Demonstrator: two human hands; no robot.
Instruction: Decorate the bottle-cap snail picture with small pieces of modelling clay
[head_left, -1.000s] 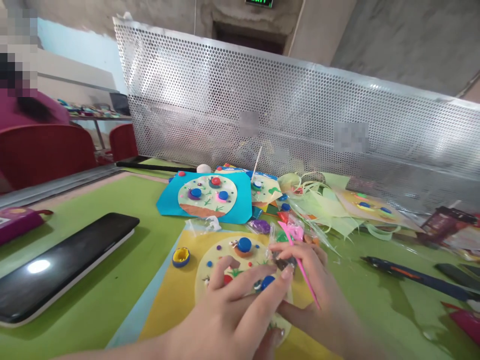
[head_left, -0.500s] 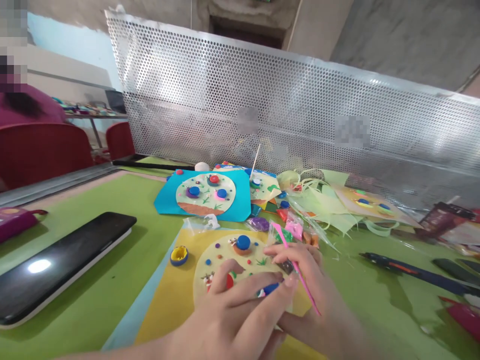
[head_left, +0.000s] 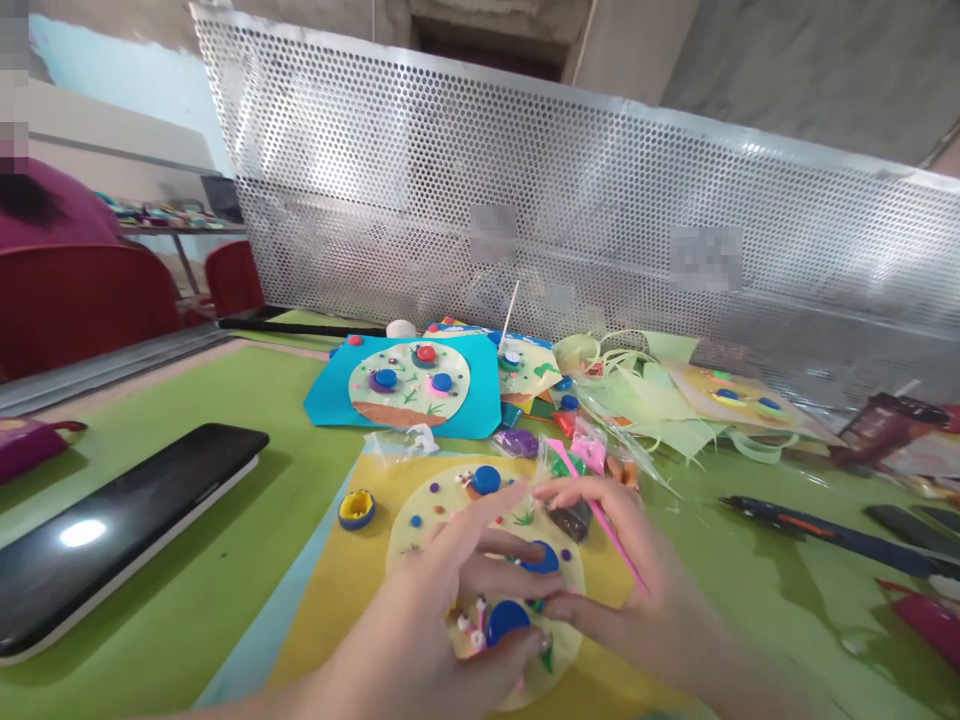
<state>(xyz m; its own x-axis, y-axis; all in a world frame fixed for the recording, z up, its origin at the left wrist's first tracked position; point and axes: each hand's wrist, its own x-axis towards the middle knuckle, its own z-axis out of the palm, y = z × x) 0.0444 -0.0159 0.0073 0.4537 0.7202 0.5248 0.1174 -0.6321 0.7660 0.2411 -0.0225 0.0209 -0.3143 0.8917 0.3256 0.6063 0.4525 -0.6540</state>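
Green tabletop (head_left: 289, 410), perforated metal screen (head_left: 592, 230) behind

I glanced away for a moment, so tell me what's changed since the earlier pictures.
The left hand has turned, uncovering the lowest blue piece on the pale disc and hiding the red piece near its left side. The right hand still holds the pink tool. The yellow-and-blue ring and phone stayed put.

Left hand (head_left: 439, 590) spreads fingers close beside the half-curled right hand (head_left: 622, 570).

round cream disc (head_left: 454, 497) on yellow paper (head_left: 330, 600)
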